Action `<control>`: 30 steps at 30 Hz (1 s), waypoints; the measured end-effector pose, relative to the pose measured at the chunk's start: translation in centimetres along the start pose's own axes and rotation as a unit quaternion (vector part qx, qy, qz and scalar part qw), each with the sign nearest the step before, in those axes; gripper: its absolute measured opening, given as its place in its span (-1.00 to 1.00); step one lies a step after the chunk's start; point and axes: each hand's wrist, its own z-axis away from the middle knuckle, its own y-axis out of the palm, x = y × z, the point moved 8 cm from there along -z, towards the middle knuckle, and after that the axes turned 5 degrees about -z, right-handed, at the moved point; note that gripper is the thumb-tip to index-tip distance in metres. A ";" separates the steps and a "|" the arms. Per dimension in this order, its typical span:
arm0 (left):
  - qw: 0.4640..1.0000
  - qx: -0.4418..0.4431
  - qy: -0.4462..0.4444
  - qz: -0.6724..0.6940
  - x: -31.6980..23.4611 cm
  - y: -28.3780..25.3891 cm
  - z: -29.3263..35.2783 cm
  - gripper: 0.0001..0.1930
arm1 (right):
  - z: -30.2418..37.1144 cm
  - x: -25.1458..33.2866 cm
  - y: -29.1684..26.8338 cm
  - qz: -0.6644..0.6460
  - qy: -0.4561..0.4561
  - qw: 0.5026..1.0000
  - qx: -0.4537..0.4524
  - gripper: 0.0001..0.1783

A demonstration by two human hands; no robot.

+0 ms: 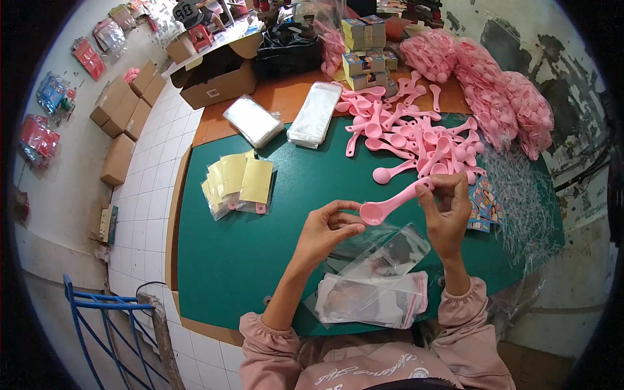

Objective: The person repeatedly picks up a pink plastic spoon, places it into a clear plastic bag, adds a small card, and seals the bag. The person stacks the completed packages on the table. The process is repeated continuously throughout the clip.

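A pink measuring spoon [390, 207] is held tilted above the table, its bowl toward the left. My right hand [448, 211] pinches the handle end. At the bowl's edge, the fingertips and thumb of my left hand [325, 231] close on its rim. Below both hands lies a loose stack of clear plastic bags [370, 299], with one clear bag [396, 250] askew on top. Beyond my right hand spreads a heap of similar pink spoons [416, 140]. Colourful printed cards [482, 201] lie partly hidden beside that hand.
Yellow cards in clear bags [240, 179] lie left on the green table [260, 247]. Two bag stacks [315, 114] sit farther back, near an open cardboard box [221, 81]. Bagged pink spoons [481, 78] pile up far right, above shredded clear plastic [520, 201]. A blue metal frame [117, 305] stands lower left.
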 end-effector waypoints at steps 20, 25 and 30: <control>0.987 0.140 0.073 0.010 -4.2 3.3 -0.5 -0.61 | 1.7 0.5 4.4 0.016 -0.051 0.951 0.304 -0.43; 0.990 0.127 0.052 0.021 -3.1 1.1 -0.5 -0.62 | -2.0 -3.7 -4.2 0.074 0.051 0.967 0.238 -0.60; 0.998 0.048 -0.017 0.048 -1.8 -0.1 -1.7 -0.65 | -4.0 -11.0 -20.0 0.428 0.162 0.884 0.100 -0.57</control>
